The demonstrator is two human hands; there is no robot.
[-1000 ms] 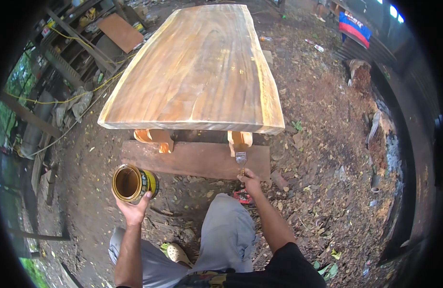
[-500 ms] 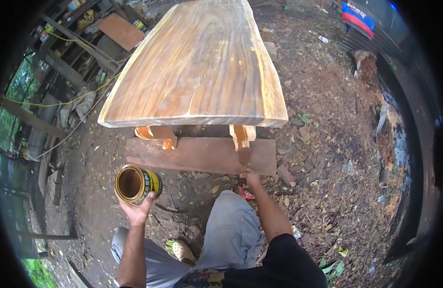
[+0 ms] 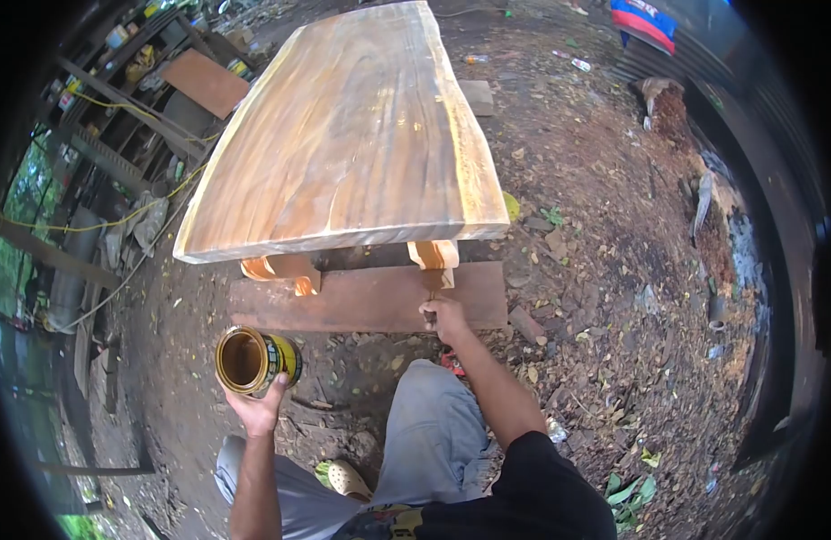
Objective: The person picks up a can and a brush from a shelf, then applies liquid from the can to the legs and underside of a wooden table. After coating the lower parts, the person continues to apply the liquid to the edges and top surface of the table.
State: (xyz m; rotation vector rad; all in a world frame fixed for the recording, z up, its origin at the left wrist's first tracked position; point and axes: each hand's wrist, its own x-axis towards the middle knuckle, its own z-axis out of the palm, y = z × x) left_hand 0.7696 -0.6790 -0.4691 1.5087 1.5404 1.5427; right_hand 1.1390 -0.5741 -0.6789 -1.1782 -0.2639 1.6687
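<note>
My left hand (image 3: pixel 257 407) is closed round the lower side of an open can (image 3: pixel 259 360) with a yellow and black label and brown liquid inside. The fingers of my right hand (image 3: pixel 444 319) are closed on the handle of a brush (image 3: pixel 433 281), whose dark bristles are up against the right leg (image 3: pixel 432 255) of a wooden table. Above it spreads the thick slab tabletop (image 3: pixel 343 135) with pale edges. Its left leg (image 3: pixel 285 268) is partly coated orange-brown. The brush handle is mostly hidden by my fingers.
Under the legs lies a flat brown board (image 3: pixel 361 301). Cluttered shelves (image 3: pixel 145 72) and a yellow cord (image 3: pixel 82 227) are at the left. Leaves and debris cover the ground to the right, by a dark wall edge (image 3: pixel 749 270). A red object (image 3: pixel 451 363) lies beside my knee.
My right hand and the brush have moved up and slightly left along the right leg. The camera view has shifted, so the tabletop sits further left. The can is still in my left hand.
</note>
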